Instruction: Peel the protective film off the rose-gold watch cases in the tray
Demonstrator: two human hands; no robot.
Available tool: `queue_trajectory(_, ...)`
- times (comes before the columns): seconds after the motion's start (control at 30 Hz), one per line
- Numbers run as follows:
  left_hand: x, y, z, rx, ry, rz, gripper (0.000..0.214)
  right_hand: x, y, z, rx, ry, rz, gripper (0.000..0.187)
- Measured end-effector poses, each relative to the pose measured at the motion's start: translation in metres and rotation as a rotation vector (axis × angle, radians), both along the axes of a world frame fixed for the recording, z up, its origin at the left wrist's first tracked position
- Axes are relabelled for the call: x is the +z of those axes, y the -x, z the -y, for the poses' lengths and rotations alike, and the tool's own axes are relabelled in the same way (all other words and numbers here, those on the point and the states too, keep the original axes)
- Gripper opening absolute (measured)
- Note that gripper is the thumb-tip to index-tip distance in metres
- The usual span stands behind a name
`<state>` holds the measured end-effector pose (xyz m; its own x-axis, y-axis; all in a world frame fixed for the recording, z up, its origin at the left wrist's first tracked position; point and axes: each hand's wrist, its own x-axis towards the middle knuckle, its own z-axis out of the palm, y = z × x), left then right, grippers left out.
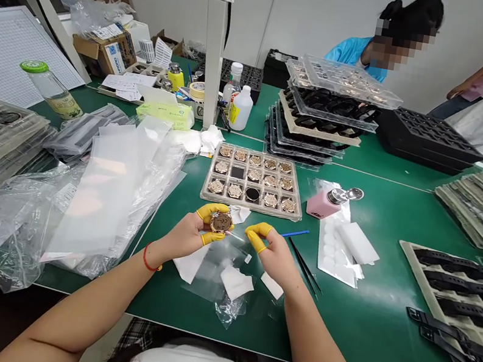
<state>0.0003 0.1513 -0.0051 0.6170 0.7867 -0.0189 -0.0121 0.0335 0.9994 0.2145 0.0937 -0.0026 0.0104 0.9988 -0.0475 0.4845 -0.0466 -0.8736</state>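
Observation:
My left hand (190, 231), in yellow finger cots, grips a round rose-gold watch case (221, 223) by its edges, with the dark back facing me. Just to its right is my right hand (271, 249), also in yellow finger cots. Its fingertips are drawn together, and whatever they may hold is too small to make out. Beyond both hands lies a clear compartment tray (250, 206) of similar watch cases; one pocket shows a dark square and another a black disc. White wipes (237, 283) and clear plastic film (207, 274) lie beneath my hands.
Black tweezers (305, 268) and a blue stick (296, 233) lie by my right hand. A pink pump bottle (327, 203) stands beyond them. Plastic bags (95, 193) cover the left side. Stacked trays (321, 120) rise at the back; black watch straps (469, 287) lie right. A co-worker (356, 49) is opposite.

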Motion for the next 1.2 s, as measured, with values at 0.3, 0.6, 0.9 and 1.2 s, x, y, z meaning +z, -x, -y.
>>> queue_trajectory(0.3, 0.0, -0.003, 0.0, 0.005, -0.026, -0.201, 0.052, 0.007, 0.006, 0.002, 0.125, -0.092, 0.033, 0.011)
queue_trajectory(0.6, -0.002, -0.014, 0.013, -0.041, 0.081, -0.131, 0.051, 0.005, 0.023, 0.005, -0.118, 0.157, -0.659, 0.024)
queue_trajectory(0.9, -0.006, -0.016, 0.019, -0.042, 0.058, -0.119, 0.05, 0.009, 0.035, 0.007, -0.076, 0.167, -0.757, 0.021)
queue_trajectory(1.2, -0.005, -0.017, 0.02, -0.041, 0.06, -0.103, 0.05, 0.003, 0.036, 0.008, -0.069, 0.133, -0.722, 0.017)
